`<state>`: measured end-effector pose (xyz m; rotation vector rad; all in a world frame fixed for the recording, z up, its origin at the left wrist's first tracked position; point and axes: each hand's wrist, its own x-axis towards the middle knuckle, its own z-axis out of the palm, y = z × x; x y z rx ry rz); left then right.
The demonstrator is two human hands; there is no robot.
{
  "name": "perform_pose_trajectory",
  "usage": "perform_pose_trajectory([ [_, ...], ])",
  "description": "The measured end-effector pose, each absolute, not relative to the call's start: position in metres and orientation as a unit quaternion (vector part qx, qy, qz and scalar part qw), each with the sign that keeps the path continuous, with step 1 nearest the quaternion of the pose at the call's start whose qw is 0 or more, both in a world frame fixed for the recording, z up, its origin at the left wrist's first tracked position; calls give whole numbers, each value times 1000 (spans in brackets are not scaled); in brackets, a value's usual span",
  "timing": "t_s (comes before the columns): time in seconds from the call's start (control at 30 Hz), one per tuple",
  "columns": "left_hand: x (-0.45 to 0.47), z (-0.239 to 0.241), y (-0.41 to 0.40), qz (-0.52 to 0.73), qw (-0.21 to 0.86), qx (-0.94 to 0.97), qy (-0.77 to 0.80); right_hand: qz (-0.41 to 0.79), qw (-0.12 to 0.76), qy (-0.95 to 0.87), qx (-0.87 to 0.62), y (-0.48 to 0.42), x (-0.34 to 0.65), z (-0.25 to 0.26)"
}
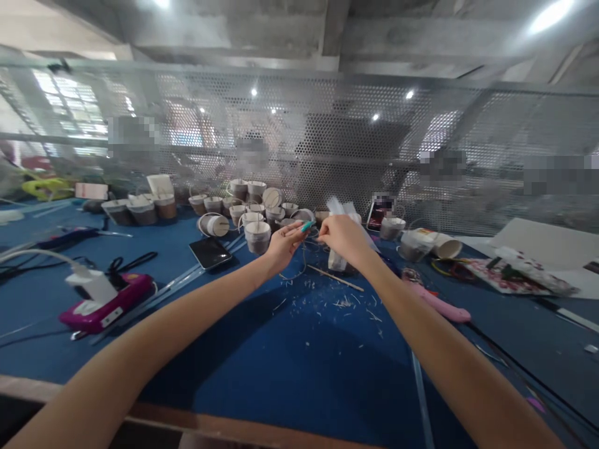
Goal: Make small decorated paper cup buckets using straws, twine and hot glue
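Note:
My left hand is raised over the middle of the blue table, its fingers closed in a pinch. Something teal shows at its fingertips; whether it is fingernails or a small object is unclear. Just to the right is my right hand, fingers curled together and knuckles up, with a small gap between the hands. What either pinch holds is too small to make out. Beneath the left hand a thin pale cord loops down towards the table. A thin wooden stick lies below both hands, among pale scraps.
Several small cups with wire handles stand behind my left hand. A black phone and a purple power strip lie left. To the right are a pink-handled tool, a tipped cup and a patterned bag. Perforated metal panels rise behind.

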<state>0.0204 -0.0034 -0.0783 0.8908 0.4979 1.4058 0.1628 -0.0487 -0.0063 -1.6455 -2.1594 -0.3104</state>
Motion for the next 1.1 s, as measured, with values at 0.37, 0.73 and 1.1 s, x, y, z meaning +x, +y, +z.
perform_pose_trajectory([
  [0.37, 11, -73, 3, 600, 592, 499, 200, -140, 174, -780, -585, -42, 161, -13],
  [0.73, 16, -76, 0, 616, 603, 466, 201, -200, 198, -768, -576, -42, 161, -18],
  [1.1, 16, -72, 1, 629, 579, 476, 205, -161, 164, -777, -586, -46, 161, -6],
])
